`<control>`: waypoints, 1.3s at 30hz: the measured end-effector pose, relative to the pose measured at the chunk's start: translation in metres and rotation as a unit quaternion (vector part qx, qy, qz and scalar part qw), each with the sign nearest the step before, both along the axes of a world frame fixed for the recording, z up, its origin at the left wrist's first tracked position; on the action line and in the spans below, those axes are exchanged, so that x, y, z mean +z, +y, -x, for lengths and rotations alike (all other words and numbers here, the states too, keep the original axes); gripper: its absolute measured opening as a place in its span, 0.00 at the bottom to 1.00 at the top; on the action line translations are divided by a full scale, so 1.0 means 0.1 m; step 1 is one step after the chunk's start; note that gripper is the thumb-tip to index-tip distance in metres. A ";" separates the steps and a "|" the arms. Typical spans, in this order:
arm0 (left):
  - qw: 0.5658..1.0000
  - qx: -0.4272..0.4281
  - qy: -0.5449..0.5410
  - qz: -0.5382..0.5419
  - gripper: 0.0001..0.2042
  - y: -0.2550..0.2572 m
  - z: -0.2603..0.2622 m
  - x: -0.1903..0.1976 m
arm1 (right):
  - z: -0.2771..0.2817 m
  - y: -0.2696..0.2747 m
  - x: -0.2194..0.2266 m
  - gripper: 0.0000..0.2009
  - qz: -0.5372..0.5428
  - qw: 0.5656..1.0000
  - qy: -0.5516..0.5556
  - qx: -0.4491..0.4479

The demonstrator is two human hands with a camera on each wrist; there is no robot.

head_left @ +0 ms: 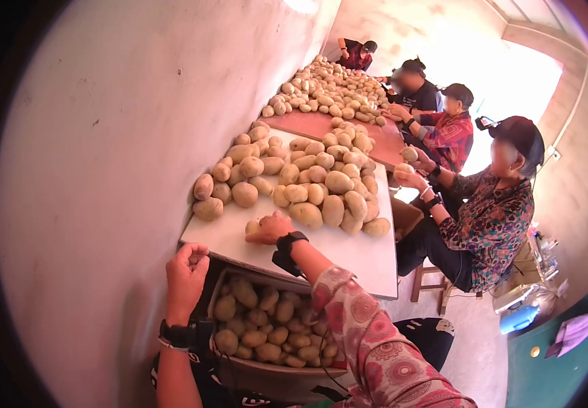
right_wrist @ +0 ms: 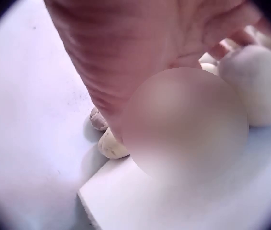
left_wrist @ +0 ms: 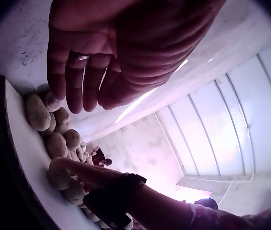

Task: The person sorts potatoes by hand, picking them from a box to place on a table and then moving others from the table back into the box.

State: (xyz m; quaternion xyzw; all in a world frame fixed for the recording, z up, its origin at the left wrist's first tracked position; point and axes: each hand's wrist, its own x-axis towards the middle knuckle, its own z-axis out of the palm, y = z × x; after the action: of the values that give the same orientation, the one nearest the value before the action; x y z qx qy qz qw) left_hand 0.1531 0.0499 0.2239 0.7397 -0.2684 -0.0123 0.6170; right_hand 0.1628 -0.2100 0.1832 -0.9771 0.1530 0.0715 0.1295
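On the white tabletop my right hand (head_left: pixel 271 229) grips a pale potato (head_left: pixel 252 227), part of which shows past its left side. In the right wrist view the fingers curl behind that potato (right_wrist: pixel 257 86), and a blurred round patch covers part of the hand. My left hand (head_left: pixel 186 275) hovers by the table's front left corner, holding nothing. Its fingers (left_wrist: pixel 75 84) hang loosely bent in the left wrist view, one wearing a ring. Beyond my right hand lie a heap of potatoes (head_left: pixel 338 182) and a smaller group by the wall (head_left: pixel 245 195).
Below the white table's front edge (head_left: pixel 294 277) sits a crate of potatoes (head_left: pixel 267 325). The wall (head_left: pixel 110 170) runs close on the left. A red-brown table (head_left: pixel 307 124) farther back bears a large potato pile (head_left: pixel 335 88). Several people sit along the right, the nearest person (head_left: pixel 494 204) handling potatoes.
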 end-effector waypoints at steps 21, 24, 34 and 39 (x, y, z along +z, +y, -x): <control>0.961 -0.080 0.229 0.134 0.09 -0.22 -0.24 -0.17 | 3.04 -0.29 0.06 0.26 -0.161 0.983 -0.077 -0.036; 0.941 -0.075 0.296 0.147 0.10 -0.27 -0.27 -0.21 | 3.14 -0.08 -0.12 0.27 -0.188 0.980 -0.061 -0.025; 0.936 -0.088 0.300 0.162 0.09 -0.15 -0.47 -0.14 | 2.96 -0.26 -0.85 0.23 -0.078 0.994 0.068 -0.031; 0.928 -0.075 0.315 0.185 0.09 -0.09 -0.55 -0.14 | 3.01 -0.27 -0.86 0.15 -0.193 0.978 -0.024 -0.081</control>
State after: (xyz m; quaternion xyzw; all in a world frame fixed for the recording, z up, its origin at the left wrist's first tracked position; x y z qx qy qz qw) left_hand 0.2077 0.0406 0.2100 0.5482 -0.1125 -0.2404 0.7931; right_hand -0.1382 -0.2369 0.0969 -0.9196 0.2117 0.0654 0.3244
